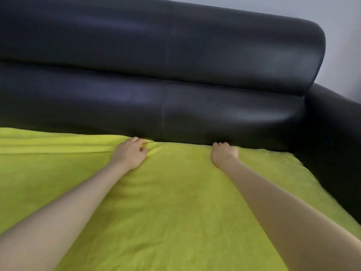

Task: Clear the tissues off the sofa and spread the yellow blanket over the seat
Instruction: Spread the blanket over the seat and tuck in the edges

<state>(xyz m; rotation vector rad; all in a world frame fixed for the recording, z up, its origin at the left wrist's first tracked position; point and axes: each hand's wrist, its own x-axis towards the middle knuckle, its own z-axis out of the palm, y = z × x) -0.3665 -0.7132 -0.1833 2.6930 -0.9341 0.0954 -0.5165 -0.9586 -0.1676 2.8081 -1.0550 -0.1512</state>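
The yellow blanket (175, 202) lies spread over the seat of the black leather sofa (175, 55), reaching back to the foot of the backrest. My left hand (130, 153) rests at the blanket's far edge with curled fingers that pinch a fold of the cloth. About a forearm's width to the right, my right hand (223, 153) grips the same far edge, its fingers curled down where the blanket meets the backrest. Several long folds run leftward from my left hand. No tissues are in view.
The sofa's black armrest (336, 137) borders the blanket on the right. A pale wall (341, 16) stands behind the backrest.
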